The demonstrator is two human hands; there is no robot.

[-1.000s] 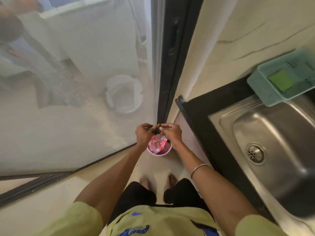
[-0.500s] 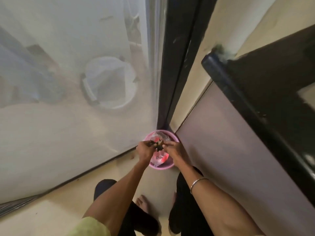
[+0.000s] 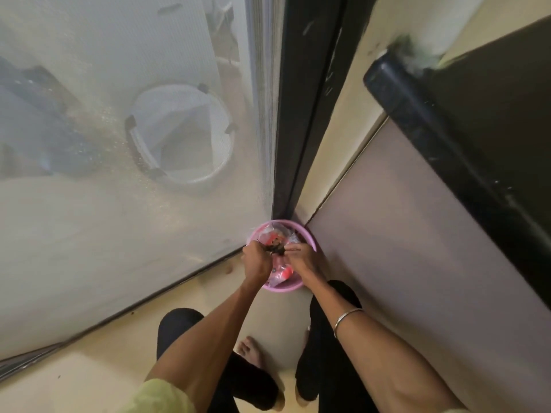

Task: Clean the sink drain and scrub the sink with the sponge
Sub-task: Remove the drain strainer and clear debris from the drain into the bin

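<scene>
Over the pink bin point(image 3: 307, 237) on the floor, both hands are working close together. Left hand point(image 3: 258, 262) is pinching one side of a small dark clump point(image 3: 272, 249) with curled fingers; right hand point(image 3: 299, 257) is pinching the other side, fingertips nearly meeting the left's. Clump is too small and blurred to identify; judged to be debris from the drain, possibly with the strainer piece, but cannot tell which.

Clump is hanging directly above the bin opening. Bin is holding a clear plastic bag with red print point(image 3: 278, 274). Bin is sitting in the floor corner, just beside the dark door frame point(image 3: 307, 120) and the cabinet front point(image 3: 417, 234).

A thin bangle point(image 3: 347, 318) is sitting on the right forearm. Bare feet and dark trousers are showing below the arms. Black counter edge point(image 3: 447, 129) is running along the upper right. Behind the screen door point(image 3: 119, 204), a pale bucket point(image 3: 179, 135) is standing outside.

Task things: sink, drain and sponge are all out of view; their condition cannot be read.

Progress, as judgement: person is emptying drain waste into the bin, so the drain-cleaning part is underway but not finished. Clump is not yet released. Scrubbing with the sponge looks wholly ahead, since neither hand is holding a sponge.
</scene>
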